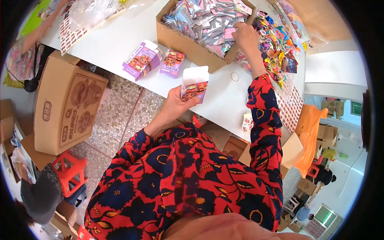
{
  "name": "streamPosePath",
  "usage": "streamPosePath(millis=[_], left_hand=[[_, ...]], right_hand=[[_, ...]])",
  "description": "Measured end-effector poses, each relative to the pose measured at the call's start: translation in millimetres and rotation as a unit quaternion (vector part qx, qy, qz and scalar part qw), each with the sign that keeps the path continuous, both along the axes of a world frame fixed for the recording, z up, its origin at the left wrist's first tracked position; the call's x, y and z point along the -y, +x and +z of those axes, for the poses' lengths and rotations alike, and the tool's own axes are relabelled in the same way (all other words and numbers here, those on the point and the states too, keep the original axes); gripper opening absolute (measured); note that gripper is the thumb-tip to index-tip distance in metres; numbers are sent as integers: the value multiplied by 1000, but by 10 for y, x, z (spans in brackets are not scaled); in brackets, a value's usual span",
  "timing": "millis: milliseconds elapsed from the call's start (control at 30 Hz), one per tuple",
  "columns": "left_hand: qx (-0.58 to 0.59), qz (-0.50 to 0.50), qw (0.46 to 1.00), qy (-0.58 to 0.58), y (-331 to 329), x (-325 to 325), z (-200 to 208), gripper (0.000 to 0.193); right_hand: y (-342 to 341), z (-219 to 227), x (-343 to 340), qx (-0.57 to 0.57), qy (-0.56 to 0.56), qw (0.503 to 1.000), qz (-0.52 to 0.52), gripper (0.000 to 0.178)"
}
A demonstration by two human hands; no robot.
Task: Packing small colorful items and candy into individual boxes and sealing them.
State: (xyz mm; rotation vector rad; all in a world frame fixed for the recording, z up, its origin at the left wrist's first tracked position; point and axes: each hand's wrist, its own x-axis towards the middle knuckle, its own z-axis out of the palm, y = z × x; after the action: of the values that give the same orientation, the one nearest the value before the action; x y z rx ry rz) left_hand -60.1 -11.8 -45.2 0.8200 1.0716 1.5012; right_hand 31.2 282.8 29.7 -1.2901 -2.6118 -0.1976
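Starting at the left with a cluster of purple cartons (pixel 141 61) and a lone purple pack (pixel 173 63), lying near each other on the white table (pixel 224 96). Then holding up a purple box (pixel 195 91), white flap raised, with the left hand (pixel 179 101) clasping the lower left part between thumb and fingers. Probably working best by gripping lightly, sparing the thin walls from crushing, and tilting the mouth toward the right hand. Reaching up and inward with the left forearm, bending slightly at the wrist near the table's edge.

Further right, dipping the right hand (pixel 245 38) over the rim of the cardboard box (pixel 192 50), touching the heaped packets (pixel 206 22). Probably doing well by separating a single packet at its edge, avoiding dragging neighbours along. Stretching the right arm forward, curling the fingers down and leftward; being unable to tell whether pinching a packet or merely touching. Lying just beyond, at the right: a pile of colourful trinkets (pixel 280 52).
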Motion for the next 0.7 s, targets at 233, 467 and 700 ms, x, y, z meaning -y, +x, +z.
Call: streamPosePath(millis=[233,467,700], left_hand=[[0,14,1000,5,-74,21,-14,33],[13,8,1000,-9,-89,12,-41,34],[5,10,1000,-6,-145,12,-45,34]], right_hand=[[-70,-68,-176,225,15,973,54,50],[-127,-9,-354,284,-45,949,126,66],[-50,128,-380,288,45,933,209,46]])
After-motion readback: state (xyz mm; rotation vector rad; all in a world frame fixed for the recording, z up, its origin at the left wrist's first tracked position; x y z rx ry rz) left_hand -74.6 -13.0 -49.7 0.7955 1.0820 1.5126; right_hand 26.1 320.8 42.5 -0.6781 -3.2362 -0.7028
